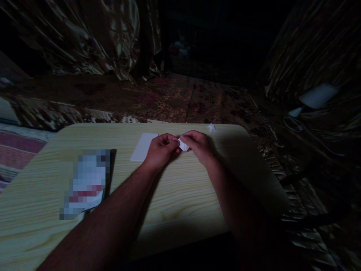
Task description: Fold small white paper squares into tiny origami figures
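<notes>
A small piece of folded white paper (pixel 184 146) is held between both hands above the wooden table. My left hand (pixel 161 148) pinches its left edge with thumb and fingertips. On the other side, my right hand (pixel 198 144) is closed on the paper, its thumb lying across the top. Left of my left hand, and partly behind it, lies a flat white stack or sheet of paper (pixel 143 146). Near the table's far edge, beyond my right hand, sits a small crumpled-looking or folded white paper piece (pixel 212 127).
A pixelated object (pixel 87 180) lies on the left of the light wood-grain table (pixel 180 203). Dark patterned cloth (pixel 169 94) and curtains (pixel 118 37) are behind it. A white lamp-like object (pixel 318 96) with a cable is at the right. The room is dim.
</notes>
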Available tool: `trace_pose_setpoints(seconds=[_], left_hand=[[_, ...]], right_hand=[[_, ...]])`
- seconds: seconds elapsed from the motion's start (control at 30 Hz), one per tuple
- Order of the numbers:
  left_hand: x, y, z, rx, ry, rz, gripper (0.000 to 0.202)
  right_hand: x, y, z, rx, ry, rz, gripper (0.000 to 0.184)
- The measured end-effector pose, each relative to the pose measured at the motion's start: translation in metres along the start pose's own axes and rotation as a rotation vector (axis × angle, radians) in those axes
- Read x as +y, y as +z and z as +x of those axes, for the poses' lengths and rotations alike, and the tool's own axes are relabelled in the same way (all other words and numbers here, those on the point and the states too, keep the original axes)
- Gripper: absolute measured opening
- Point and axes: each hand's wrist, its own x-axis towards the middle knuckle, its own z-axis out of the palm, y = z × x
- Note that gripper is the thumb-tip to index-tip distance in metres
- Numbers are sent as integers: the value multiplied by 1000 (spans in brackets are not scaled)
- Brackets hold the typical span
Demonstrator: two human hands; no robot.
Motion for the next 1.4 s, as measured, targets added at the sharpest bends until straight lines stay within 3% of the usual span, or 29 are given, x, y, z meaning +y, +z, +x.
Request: trace_pose_setpoints(seconds=[0.17,0.33,0.6,0.8,1.07,1.4], left_hand=[[-4,-3,5,119,48,-112,20],[-1,-2,3,44,-22,-127,18],[4,-4,2,-55,-82,-102,28],[1,-5,5,81,-20,-79,33],[-2,-6,6,130,-4,-59,33],[-4,-5,5,41,-35,-50,31]], right_hand=[[3,-3,2,-53,48,107,27],[7,-5,7,68,21,-5,17],[7,-9,7,16,21,-125,15],[5,-7,9,234,-80,-47,22],[10,2,5,149,-135,-140,17],[17,3,6,124,-202,-179,8]])
